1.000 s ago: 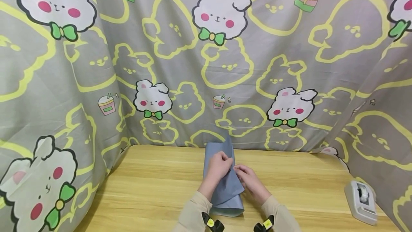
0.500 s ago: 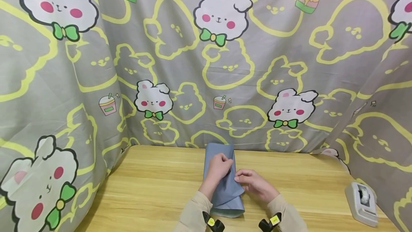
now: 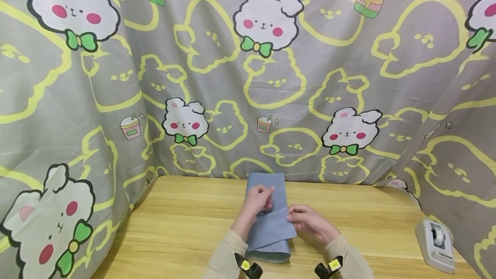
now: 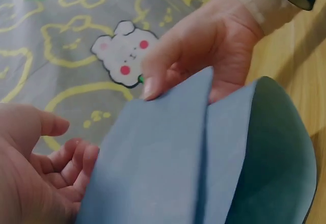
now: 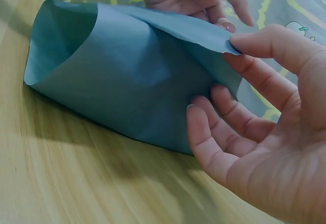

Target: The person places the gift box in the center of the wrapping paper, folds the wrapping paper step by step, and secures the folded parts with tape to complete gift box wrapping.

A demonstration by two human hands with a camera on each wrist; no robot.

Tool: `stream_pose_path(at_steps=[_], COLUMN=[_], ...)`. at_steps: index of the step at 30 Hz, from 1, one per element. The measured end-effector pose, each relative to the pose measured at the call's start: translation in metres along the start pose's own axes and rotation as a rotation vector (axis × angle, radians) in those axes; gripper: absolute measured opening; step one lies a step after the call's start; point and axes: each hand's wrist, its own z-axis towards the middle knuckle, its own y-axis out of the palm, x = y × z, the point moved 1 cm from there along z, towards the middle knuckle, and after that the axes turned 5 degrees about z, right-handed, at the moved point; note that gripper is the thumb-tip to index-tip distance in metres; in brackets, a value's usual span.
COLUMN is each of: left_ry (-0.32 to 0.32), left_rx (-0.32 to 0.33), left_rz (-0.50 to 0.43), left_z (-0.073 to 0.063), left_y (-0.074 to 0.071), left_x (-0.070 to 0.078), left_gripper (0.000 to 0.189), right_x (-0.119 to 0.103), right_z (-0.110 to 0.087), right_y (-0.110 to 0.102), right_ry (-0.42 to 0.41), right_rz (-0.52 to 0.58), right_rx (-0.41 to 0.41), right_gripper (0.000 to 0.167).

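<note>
A blue sheet [image 3: 271, 229], which looks like paper, lies rolled over on itself into a flattened tube with a loose flap on top. Its near end gapes, showing a greenish inside [image 4: 277, 147]. My right hand [image 3: 311, 223] pinches the flap's right edge between thumb and index finger, while its other fingers [image 5: 201, 132] curl beside the tube. My left hand [image 3: 258, 199] hovers at the sheet's left side, thumb apart from its loosely bent fingers [image 4: 76, 160] and nothing gripped. Whether those fingers touch the paper's edge cannot be told.
A grey-white tape dispenser [image 3: 435, 244] stands at the right of the wooden table [image 3: 178, 223]. A grey curtain [image 3: 228, 76] printed with rabbits and yellow outlines hangs behind the table and along both sides.
The pointed corner at the far end has come down, and the top flap now lies nearer me. My left hand has drawn back leftward off the flap; my right hand now pinches its edge.
</note>
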Motion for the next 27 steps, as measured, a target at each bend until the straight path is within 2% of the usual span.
stream_pose_path(at_steps=[4,6,8,10,13,15,16,18,20,22,24,27], left_ry=[-0.040,-0.045,-0.044,-0.043,-0.048,-0.064,-0.073,-0.094,-0.115,-0.127,-0.130,-0.129], left_rx=[-0.096,-0.104,-0.079,-0.014,0.074,0.078,0.054,-0.037,-0.136,-0.201,-0.224,-0.215], left_rz=[-0.157,-0.200,-0.236,-0.241,-0.166,-0.097,-0.061,-0.042,-0.061,-0.087,-0.110,-0.117], left_z=[0.005,0.008,0.010,0.011,0.011,0.009,0.008,0.006,0.005,0.005,0.004,0.004], left_y=[-0.019,-0.032,-0.047,-0.062,-0.079,-0.086,-0.088,-0.089,-0.088,-0.086,-0.085,-0.084], left_x=[-0.004,-0.008,-0.013,-0.019,-0.030,-0.038,-0.042,-0.049,-0.054,-0.058,-0.060,-0.061], left_gripper=[0.019,0.014,0.010,0.008,0.012,0.022,0.028,0.040,0.048,0.052,0.053,0.052], right_x=[0.001,0.002,0.002,0.002,0.002,0.001,0.001,0.001,0.001,0.001,0.001,0.002], right_z=[-0.001,-0.001,-0.001,-0.001,-0.002,-0.004,-0.004,-0.004,-0.004,-0.003,-0.003,-0.002], right_y=[-0.001,-0.001,-0.001,-0.001,-0.002,-0.002,-0.002,-0.003,-0.003,-0.003,-0.003,-0.003], right_ry=[0.003,0.008,0.010,0.011,0.009,0.007,0.004,-0.002,-0.005,-0.008,-0.005,0.002], right_rz=[0.014,0.015,0.012,0.009,0.008,0.009,0.009,0.010,0.011,0.011,0.013,0.021], right_rx=[0.003,0.010,0.015,0.018,0.012,0.002,-0.004,-0.014,-0.021,-0.026,-0.025,-0.022], right_gripper=[0.024,0.024,0.024,0.024,0.021,0.019,0.019,0.018,0.017,0.017,0.018,0.019])
